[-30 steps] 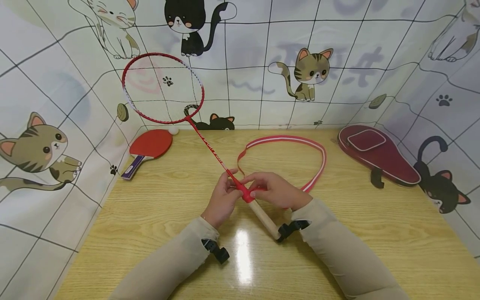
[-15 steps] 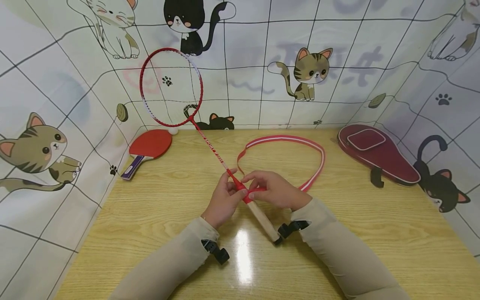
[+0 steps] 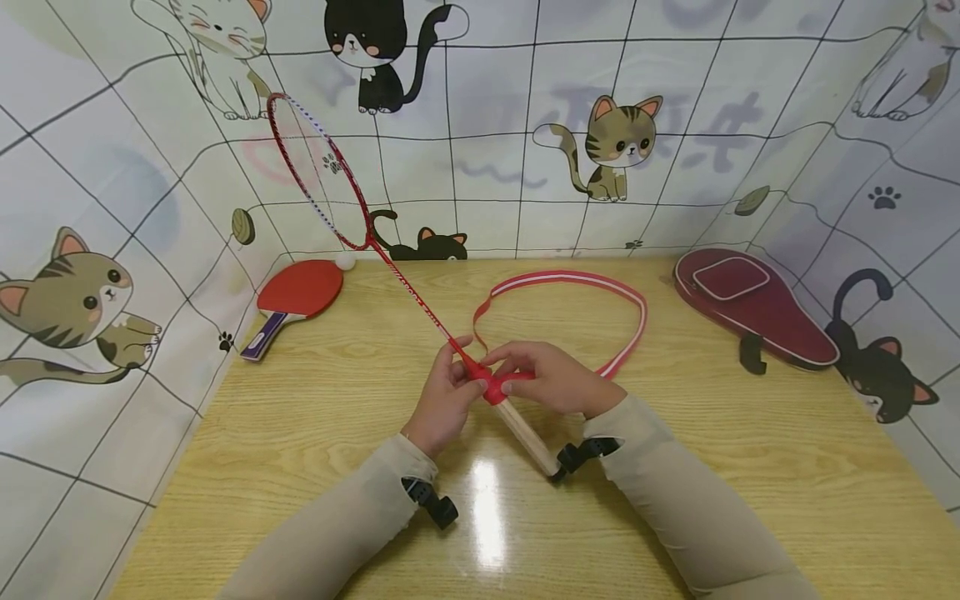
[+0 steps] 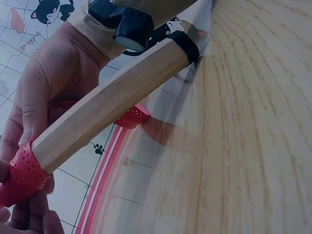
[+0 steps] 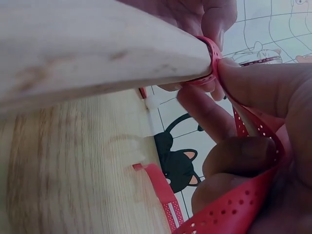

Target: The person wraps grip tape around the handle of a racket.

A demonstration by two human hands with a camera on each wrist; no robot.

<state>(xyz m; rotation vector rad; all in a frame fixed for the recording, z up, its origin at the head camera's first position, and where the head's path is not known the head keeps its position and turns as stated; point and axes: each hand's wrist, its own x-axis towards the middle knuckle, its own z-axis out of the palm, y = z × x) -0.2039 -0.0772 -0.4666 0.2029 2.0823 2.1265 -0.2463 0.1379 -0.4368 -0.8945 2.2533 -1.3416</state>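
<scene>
A red badminton racket (image 3: 408, 287) slants across the head view, its head up at the left and its bare wooden handle (image 3: 528, 437) toward me. My left hand (image 3: 442, 404) pinches it at the top of the handle with thumb and fingers. Perforated red grip tape (image 4: 27, 173) is wound round that upper end in the left wrist view. My right hand (image 3: 555, 379) pinches the tape close to the windings, and the strip (image 5: 234, 204) runs between its curled fingers. The rest of the tape (image 3: 570, 276), with a white stripe, loops over the table behind.
A red table tennis bat (image 3: 303, 287) lies at the back left of the wooden table (image 3: 360, 533), with a white ball (image 3: 345, 262) beside it. A dark red bat case (image 3: 738, 292) lies at the back right. Cat-printed sheeting (image 3: 495, 100) walls the table.
The racket has turned about its shaft, and its head, broad at first, now appears narrow and nearly edge-on. Both hands stay almost in place; the tape loop has shifted slightly left.
</scene>
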